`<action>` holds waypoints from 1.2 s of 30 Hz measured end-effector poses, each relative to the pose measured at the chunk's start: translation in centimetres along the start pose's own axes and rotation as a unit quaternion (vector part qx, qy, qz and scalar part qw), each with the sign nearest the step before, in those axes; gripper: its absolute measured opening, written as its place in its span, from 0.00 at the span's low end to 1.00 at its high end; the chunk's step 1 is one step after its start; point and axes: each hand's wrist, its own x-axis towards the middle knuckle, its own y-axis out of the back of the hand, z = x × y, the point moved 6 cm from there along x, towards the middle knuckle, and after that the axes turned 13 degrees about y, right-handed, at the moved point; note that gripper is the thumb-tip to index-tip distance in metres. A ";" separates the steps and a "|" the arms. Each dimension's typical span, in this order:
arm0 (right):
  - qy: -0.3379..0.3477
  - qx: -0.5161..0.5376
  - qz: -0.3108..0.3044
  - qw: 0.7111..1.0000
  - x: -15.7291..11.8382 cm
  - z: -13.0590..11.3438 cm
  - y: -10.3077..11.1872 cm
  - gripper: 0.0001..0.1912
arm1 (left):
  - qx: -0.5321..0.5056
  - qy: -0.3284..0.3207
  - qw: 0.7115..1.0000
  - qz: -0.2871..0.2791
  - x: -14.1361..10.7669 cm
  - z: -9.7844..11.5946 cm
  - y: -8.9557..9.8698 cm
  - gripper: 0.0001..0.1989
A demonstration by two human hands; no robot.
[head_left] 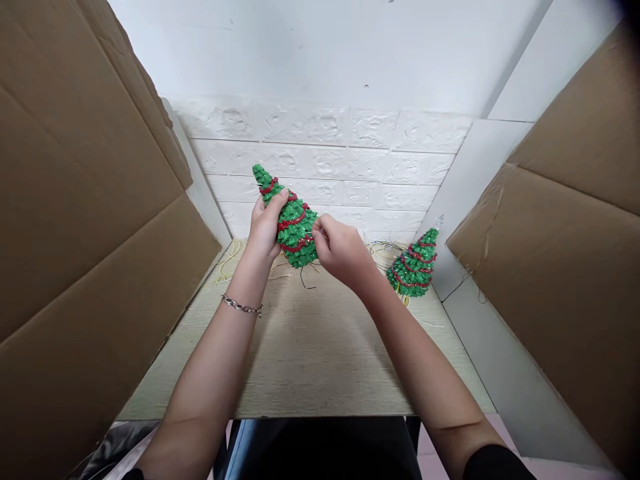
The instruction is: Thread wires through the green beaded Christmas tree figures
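— what's at the centre of the scene?

— a held tree, a small green model with red garlands, raised over a pale tabletop. it tilts, its tip leaning up and to the left, and a thin dark wire hangs bent from its base.

— and the hands?

— a worker's left hand is clasped around the held tree from its left side, thumb laid across the front. the right hand is at the held tree's lower right edge, fingers curled and tips drawn together.

— pinching something?

— from where i stand i cannot tell what, if anything, is between those fingertips. the two hands are apart, the held tree between them.

— anything worn?

— a silver chain bracelet circles the left wrist, below the held tree. a black sleeve shows at the right arm, farther down.

— what surrounds them?

— to the right of the held tree, well apart, a second tree leans right on the tabletop, also green and red, with a pale, glinting tip. yellow wires lie loose to the left of the held tree.

— and beyond?

— a white brick-patterned wall stands behind the held tree; to its far left rises a brown cardboard panel, to its far right another cardboard sheet, creased.
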 end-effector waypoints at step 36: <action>-0.039 0.069 -0.164 0.983 -0.8 1.0 0.0 0.13 | -0.011 -0.011 0.999 0.045 0.8 0.7 1.8 0.16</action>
